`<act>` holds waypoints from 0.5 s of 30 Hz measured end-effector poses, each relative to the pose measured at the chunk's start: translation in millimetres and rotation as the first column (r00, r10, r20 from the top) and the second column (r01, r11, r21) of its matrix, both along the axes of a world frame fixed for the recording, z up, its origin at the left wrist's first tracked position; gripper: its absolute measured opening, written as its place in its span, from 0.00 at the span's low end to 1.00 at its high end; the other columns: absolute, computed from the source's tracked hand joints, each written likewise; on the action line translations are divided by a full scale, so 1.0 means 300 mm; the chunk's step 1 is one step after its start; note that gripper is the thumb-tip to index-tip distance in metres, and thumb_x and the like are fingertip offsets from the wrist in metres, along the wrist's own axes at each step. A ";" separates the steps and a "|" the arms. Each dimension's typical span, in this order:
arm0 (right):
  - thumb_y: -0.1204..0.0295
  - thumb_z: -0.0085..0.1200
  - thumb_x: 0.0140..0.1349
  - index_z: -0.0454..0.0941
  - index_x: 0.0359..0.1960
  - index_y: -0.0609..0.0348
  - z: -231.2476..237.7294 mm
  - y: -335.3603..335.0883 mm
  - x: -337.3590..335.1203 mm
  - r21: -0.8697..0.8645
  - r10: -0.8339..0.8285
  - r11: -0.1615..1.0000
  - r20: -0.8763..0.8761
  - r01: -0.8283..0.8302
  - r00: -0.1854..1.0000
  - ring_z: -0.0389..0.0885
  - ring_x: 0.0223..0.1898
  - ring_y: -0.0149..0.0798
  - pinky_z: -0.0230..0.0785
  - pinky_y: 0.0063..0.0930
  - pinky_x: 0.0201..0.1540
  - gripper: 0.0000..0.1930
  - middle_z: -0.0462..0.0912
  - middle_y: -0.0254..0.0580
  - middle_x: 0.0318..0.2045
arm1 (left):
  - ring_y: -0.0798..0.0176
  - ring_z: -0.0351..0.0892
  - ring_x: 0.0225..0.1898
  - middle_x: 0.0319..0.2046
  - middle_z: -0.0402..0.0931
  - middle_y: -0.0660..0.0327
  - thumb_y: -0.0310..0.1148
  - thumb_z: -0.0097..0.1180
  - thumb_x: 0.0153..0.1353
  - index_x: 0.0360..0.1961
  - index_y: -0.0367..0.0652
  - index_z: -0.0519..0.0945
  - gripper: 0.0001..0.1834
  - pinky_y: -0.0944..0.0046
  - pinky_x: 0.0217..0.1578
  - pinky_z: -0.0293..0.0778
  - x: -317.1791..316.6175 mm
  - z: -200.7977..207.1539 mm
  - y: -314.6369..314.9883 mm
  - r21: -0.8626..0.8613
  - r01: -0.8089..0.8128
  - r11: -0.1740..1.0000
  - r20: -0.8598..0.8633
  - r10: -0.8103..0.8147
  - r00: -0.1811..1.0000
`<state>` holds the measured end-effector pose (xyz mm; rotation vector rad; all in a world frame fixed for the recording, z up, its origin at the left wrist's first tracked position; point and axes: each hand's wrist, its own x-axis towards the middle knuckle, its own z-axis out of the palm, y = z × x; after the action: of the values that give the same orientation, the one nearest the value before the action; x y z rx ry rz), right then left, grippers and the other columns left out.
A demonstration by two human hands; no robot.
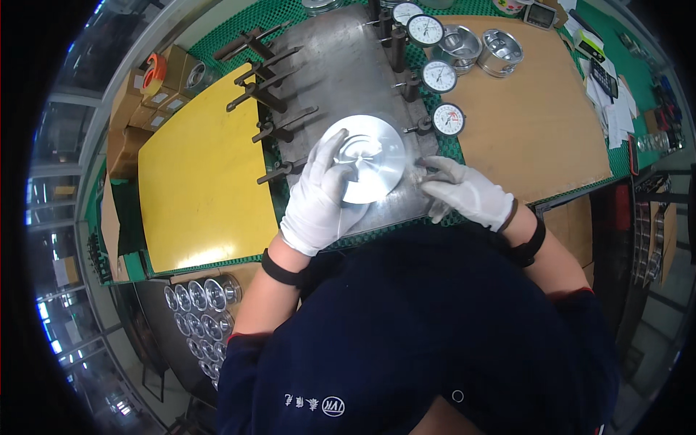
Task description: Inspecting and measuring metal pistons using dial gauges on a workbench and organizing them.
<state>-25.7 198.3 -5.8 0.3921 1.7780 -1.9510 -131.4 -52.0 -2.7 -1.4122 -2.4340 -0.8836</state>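
Note:
A round, shiny silver metal part with a shallow recess in its face is tilted up above the grey metal plate. My left hand, in a white glove, grips it from the left, with fingers along its rim and face. To the right of the part is my right hand, also gloved, its fingers bent and drawn together. A small blurred patch shows at those fingertips, so what they hold cannot be made out. Both wrists wear black bands.
Dial gauges on stands line the plate's right side; dark metal stops line its left. A yellow board lies left, a brown board right with two metal cups. Several similar metal parts stand below the bench's left side.

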 end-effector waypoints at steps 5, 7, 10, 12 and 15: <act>0.66 0.55 0.64 0.39 0.74 0.68 -0.063 -0.076 -0.046 0.025 0.133 0.991 -0.014 -0.133 0.991 0.84 0.30 0.39 0.82 0.30 0.31 0.44 0.77 0.61 0.52 | 0.38 0.81 0.46 0.64 0.62 0.36 0.35 0.77 0.40 0.46 0.45 0.68 0.34 0.53 0.35 0.82 0.017 -0.022 0.005 -0.029 -0.102 0.994 -0.056 0.100 0.993; 0.67 0.55 0.64 0.36 0.74 0.68 -0.039 -0.101 -0.062 0.035 0.155 0.987 0.005 -0.155 0.988 0.84 0.29 0.38 0.82 0.30 0.30 0.46 0.78 0.60 0.50 | 0.38 0.82 0.45 0.64 0.62 0.36 0.36 0.77 0.40 0.47 0.45 0.68 0.35 0.52 0.34 0.82 0.038 -0.036 0.022 -0.009 -0.166 0.986 -0.067 0.165 0.984; 0.70 0.55 0.63 0.29 0.74 0.65 -0.056 -0.117 -0.065 0.032 0.157 0.987 -0.001 -0.157 0.988 0.84 0.26 0.38 0.81 0.29 0.28 0.49 0.80 0.56 0.43 | 0.38 0.82 0.45 0.64 0.61 0.36 0.39 0.78 0.39 0.48 0.45 0.67 0.37 0.53 0.34 0.82 0.038 -0.059 0.031 -0.004 -0.228 0.974 -0.041 0.227 0.973; 0.71 0.55 0.63 0.25 0.73 0.64 -0.061 -0.122 -0.067 0.019 0.143 0.990 -0.024 -0.143 0.989 0.84 0.25 0.38 0.80 0.29 0.27 0.51 0.81 0.53 0.39 | 0.37 0.81 0.47 0.64 0.61 0.36 0.38 0.77 0.40 0.48 0.45 0.67 0.37 0.53 0.36 0.82 0.019 -0.050 0.047 -0.001 -0.229 0.973 -0.065 0.228 0.971; 0.71 0.55 0.65 0.30 0.72 0.60 -0.054 -0.120 -0.084 0.032 0.102 0.994 0.069 -0.104 0.992 0.86 0.28 0.42 0.83 0.33 0.30 0.45 0.80 0.58 0.42 | 0.36 0.78 0.51 0.65 0.61 0.38 0.36 0.77 0.40 0.47 0.45 0.67 0.36 0.52 0.39 0.82 -0.020 -0.054 0.063 0.029 -0.211 0.977 -0.020 0.212 0.977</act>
<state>-50.9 162.2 -22.1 0.3667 1.7571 -1.8163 -137.5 -33.1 -18.9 -1.1210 -2.4869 -0.8417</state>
